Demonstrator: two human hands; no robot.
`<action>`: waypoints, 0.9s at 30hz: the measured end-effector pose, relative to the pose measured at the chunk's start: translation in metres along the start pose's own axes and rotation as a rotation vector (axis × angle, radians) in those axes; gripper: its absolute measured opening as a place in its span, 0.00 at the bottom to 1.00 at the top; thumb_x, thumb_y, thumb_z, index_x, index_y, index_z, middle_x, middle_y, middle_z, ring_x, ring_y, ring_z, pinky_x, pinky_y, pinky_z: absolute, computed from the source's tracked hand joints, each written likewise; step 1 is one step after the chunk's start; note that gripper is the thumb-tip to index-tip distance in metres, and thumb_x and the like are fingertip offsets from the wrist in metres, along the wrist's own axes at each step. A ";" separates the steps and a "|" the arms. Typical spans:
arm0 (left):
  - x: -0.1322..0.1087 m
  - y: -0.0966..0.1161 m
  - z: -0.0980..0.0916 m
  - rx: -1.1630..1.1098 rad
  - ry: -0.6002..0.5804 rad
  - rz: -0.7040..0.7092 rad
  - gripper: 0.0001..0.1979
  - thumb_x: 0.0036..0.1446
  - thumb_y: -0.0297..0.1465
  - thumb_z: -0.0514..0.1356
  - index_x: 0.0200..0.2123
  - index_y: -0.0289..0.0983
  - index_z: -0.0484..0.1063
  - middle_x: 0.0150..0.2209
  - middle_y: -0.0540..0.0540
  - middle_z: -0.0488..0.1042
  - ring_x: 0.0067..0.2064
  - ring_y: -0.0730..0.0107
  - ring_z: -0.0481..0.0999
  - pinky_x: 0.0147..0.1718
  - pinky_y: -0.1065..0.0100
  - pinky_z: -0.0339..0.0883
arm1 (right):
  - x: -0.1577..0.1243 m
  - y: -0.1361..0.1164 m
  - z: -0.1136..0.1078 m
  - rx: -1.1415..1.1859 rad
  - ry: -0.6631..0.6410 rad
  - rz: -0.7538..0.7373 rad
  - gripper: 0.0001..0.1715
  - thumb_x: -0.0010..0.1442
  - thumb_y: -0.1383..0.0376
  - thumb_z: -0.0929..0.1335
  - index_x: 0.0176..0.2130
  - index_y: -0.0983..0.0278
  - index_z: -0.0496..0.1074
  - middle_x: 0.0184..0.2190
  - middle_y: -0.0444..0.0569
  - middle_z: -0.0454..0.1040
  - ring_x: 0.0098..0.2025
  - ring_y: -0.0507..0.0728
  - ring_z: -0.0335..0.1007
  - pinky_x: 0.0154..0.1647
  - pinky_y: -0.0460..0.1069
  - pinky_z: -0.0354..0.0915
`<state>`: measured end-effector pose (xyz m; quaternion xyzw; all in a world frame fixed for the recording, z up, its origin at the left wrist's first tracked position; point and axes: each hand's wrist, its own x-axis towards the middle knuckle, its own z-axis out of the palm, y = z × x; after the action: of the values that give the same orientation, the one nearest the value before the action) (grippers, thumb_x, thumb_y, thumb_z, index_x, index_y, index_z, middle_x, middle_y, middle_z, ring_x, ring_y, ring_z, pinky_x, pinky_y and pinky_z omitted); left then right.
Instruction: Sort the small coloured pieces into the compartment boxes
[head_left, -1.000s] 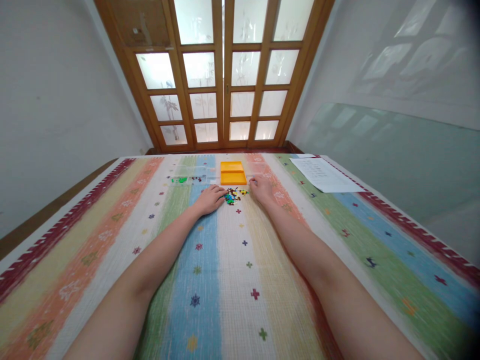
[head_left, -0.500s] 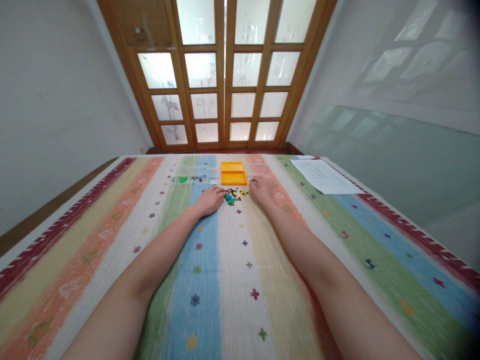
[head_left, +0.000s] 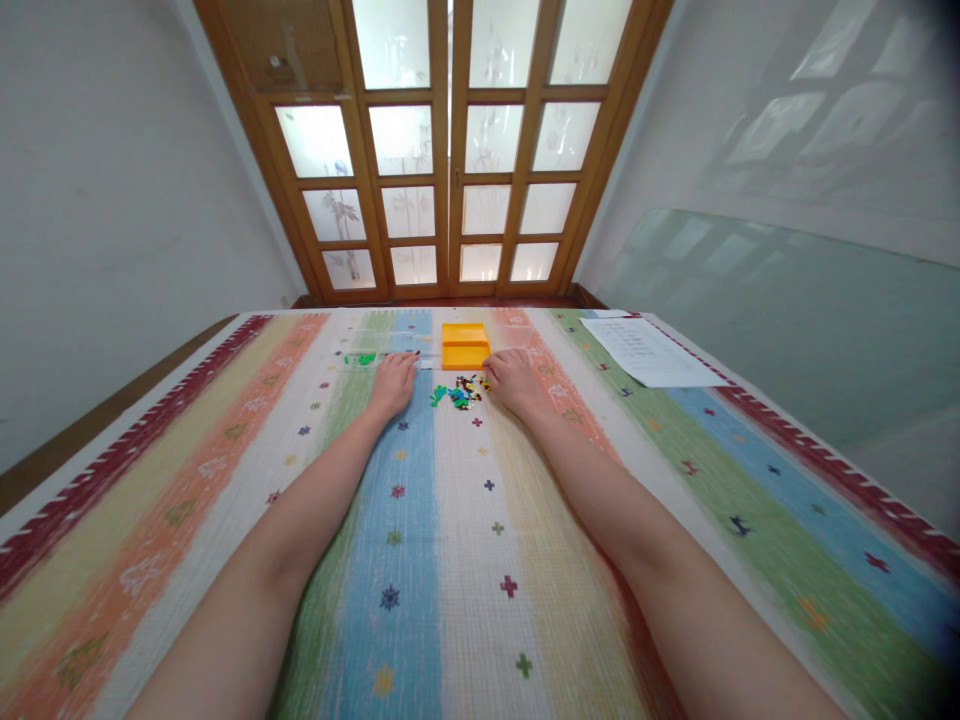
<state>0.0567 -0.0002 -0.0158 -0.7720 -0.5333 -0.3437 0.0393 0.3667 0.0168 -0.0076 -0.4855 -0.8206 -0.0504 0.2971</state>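
Note:
A loose pile of small coloured toy pieces (head_left: 465,393), mostly blue, green, yellow and dark brown, lies on the striped cloth. My left hand (head_left: 395,382) is left of the pile, over the front of a clear compartment case (head_left: 428,364). Its fingers are closed, with a small dark piece (head_left: 417,353) showing at the tips. Green pieces (head_left: 361,359) sit in the case's left part. At the pile's right edge is my right hand (head_left: 512,375), fingers pinched together beside the yellow box's front corner. Whatever those fingertips hold is too small to make out.
Behind the pile an open yellow box (head_left: 466,355) stands with its lid raised. White paper sheets (head_left: 649,352) lie at the back right of the cloth-covered table (head_left: 465,540). Wooden glazed doors (head_left: 450,170) rise beyond the far edge.
My left hand has moved from the pile left and away to the clear case, uncovering green pieces at the pile's left. My right hand has shifted slightly left, toward the yellow pieces.

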 end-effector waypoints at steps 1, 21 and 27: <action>0.001 -0.006 -0.002 0.014 0.024 -0.038 0.21 0.73 0.33 0.48 0.57 0.36 0.77 0.57 0.39 0.78 0.60 0.54 0.72 0.65 0.51 0.62 | 0.000 -0.004 -0.001 0.002 -0.021 -0.033 0.13 0.70 0.65 0.66 0.44 0.61 0.81 0.45 0.55 0.79 0.52 0.64 0.67 0.59 0.59 0.57; -0.003 -0.026 -0.005 0.152 0.031 -0.268 0.19 0.70 0.33 0.52 0.55 0.39 0.79 0.58 0.39 0.77 0.60 0.52 0.71 0.64 0.50 0.61 | -0.002 -0.020 -0.007 -0.070 -0.225 -0.102 0.12 0.72 0.63 0.67 0.46 0.59 0.82 0.46 0.54 0.77 0.54 0.62 0.65 0.61 0.56 0.56; -0.003 -0.012 -0.001 0.091 -0.032 -0.100 0.16 0.69 0.33 0.55 0.52 0.41 0.81 0.58 0.42 0.76 0.62 0.54 0.70 0.66 0.51 0.61 | -0.002 -0.014 -0.003 -0.025 -0.227 -0.093 0.11 0.71 0.63 0.68 0.45 0.60 0.82 0.46 0.54 0.77 0.54 0.61 0.67 0.59 0.55 0.57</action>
<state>0.0453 0.0022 -0.0208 -0.7471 -0.5869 -0.3082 0.0487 0.3567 0.0069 -0.0031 -0.4531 -0.8700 -0.0192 0.1936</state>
